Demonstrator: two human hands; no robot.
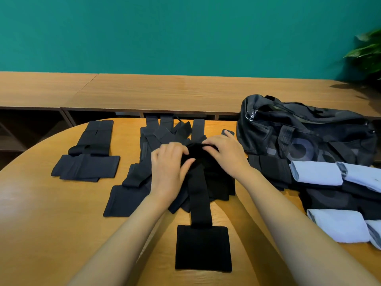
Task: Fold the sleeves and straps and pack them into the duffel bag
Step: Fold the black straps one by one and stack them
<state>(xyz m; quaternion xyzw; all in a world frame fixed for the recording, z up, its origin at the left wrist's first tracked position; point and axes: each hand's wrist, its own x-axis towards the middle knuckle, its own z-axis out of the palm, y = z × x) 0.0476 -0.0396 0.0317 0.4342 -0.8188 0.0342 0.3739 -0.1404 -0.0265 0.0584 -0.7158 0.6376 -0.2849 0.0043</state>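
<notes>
A long black strap [201,199] of matte, woven-looking fabric is laid from the middle of the table [51,223] toward its near edge, where it ends in a flat, square pad [203,248]. Its far end is bunched into a soft lump. That lump is gripped from the left by the left hand [169,164], with the fingers curled over it and the thumb pressed in beneath. From the right it is pinched by the bent fingers of the right hand [224,153].

Under and beyond the hands, a loose pile of black straps [162,131] is spread, with flat bands fanned toward the far edge. Nearer the left edge, a folded bundle [88,164] of the same dark cloth is set apart in neat rectangular layers.

At the far right corner, the duffel bag [299,129] is slumped, black, partly mesh, with a metal zip pull seen at its top. Against its near side, light-blue sleeves [315,174] are stacked as smooth, rounded rolls upon more black pieces along the right edge.

The table is made of glossy, warm wood with a curved outline. Behind it, a wooden ledge [165,89], a teal wall [185,34] and a leafy plant [369,50] are seen.
</notes>
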